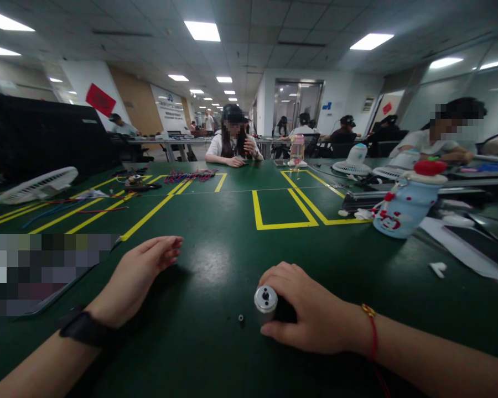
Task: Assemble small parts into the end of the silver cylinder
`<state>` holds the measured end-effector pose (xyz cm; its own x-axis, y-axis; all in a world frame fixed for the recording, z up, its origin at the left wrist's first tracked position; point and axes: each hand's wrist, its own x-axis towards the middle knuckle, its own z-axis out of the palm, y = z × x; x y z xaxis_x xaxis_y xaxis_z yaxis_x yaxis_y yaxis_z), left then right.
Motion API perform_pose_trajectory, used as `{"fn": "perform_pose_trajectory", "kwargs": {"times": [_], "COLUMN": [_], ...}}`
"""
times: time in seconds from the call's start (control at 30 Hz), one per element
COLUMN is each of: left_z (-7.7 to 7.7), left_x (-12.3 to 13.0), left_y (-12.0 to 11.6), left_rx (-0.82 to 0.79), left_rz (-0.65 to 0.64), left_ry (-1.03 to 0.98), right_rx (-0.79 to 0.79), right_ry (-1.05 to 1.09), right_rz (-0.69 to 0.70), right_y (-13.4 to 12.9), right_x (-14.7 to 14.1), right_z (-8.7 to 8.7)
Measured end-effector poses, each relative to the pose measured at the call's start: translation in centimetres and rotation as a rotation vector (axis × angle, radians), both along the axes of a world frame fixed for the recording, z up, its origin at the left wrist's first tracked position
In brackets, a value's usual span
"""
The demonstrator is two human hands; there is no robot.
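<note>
My right hand [302, 315] is wrapped around a small silver cylindrical motor [265, 301], which stands upright on the green table. The motor's round end faces up, showing a dark shaft in the middle and two dark holes. A tiny dark metal piece with a hole [241, 318], possibly a small gear, lies on the table just left of the motor. Off to the left, my left hand [143, 271] is held over the table, its fingers curled and pressed together. Whatever may be between those fingers is hidden.
Yellow tape lines [286, 226] mark the green table [216, 342]. A blue bottle with a red lid [406, 204] and white earbuds [438, 269] are at right. Wires [191, 176] and a white fan [39, 185] lie at left. A person [233, 138] sits opposite.
</note>
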<state>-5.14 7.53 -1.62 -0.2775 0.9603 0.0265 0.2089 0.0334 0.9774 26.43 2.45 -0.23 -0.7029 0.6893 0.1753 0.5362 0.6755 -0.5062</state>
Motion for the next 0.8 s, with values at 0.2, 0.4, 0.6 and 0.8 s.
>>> {"fn": "perform_pose_trajectory", "kwargs": {"times": [0.2,0.4,0.6,0.8], "left_z": [-0.1,0.8,1.4,0.5], "left_x": [0.7,1.9,4.8,6.4], "left_y": [-0.4,-1.5,-4.6,-5.4], "left_rx": [0.005,-0.026,0.094,0.184], "left_rz": [0.025,-0.121,-0.8,-0.783], "left_ry": [0.02,0.146,0.67,0.75], "right_rx": [0.002,-0.013,0.011,0.017], "right_ry": [0.0,-0.003,0.002,0.008], "right_rz": [-0.01,-0.012,-0.001,-0.002], "right_y": [0.0,-0.1,0.0,-0.1], "right_x": [-0.1,-0.1,-0.1,-0.1], "right_z": [-0.1,0.1,-0.1,-0.3]}}
